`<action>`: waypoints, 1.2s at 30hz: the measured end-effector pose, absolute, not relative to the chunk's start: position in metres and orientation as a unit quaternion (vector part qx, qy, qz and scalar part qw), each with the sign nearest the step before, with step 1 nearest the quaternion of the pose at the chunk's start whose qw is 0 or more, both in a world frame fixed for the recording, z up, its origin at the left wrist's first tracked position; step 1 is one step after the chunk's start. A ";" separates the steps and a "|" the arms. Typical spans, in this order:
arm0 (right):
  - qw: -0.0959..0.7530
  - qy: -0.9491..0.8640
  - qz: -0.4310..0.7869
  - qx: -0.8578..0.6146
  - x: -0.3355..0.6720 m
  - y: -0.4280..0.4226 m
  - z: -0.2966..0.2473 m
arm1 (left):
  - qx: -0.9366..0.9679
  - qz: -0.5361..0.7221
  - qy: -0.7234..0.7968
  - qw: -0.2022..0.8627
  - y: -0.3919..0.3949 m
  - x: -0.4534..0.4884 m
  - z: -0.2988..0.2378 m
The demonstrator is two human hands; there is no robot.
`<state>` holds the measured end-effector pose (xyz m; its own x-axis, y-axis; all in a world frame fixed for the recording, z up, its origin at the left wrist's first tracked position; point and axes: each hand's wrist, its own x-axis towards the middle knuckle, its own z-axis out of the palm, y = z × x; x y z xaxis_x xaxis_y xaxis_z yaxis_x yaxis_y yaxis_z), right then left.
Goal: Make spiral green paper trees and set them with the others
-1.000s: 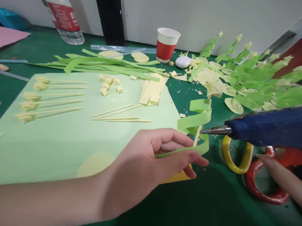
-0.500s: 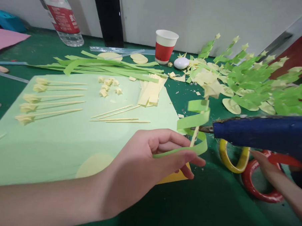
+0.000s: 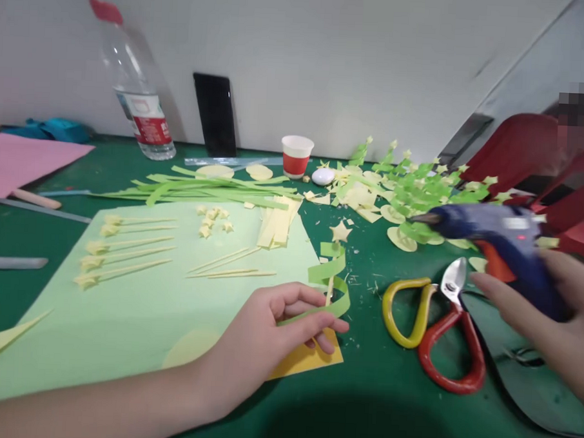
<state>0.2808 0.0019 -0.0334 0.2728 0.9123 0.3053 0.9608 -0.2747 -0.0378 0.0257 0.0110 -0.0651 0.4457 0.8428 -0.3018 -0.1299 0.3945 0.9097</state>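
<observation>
My left hand pinches a thin stick upright, topped by a pale yellow paper star. A green paper strip spirals loosely around the stick and runs back between my fingers. On the right, my right hand is wrapped around a dark blue hot glue gun with an orange trigger; its nozzle points left, apart from the stick. Below the glue gun lie scissors with one yellow and one red handle. Starred sticks, loose stars and bare sticks rest on a light green sheet.
Green strips and yellow strips lie behind. Along the wall stand a water bottle, a phone and a paper cup. Finished green sprigs cluster at back right. A black cord crosses the right side.
My right hand has drawn the glue gun back to the right, its nozzle leaving the stick. My left hand still holds the stick and strip. The view has tilted upward.
</observation>
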 end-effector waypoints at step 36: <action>0.480 -0.722 0.365 -0.340 0.187 0.016 0.016 | 0.678 0.397 0.411 0.462 0.002 0.017 -0.018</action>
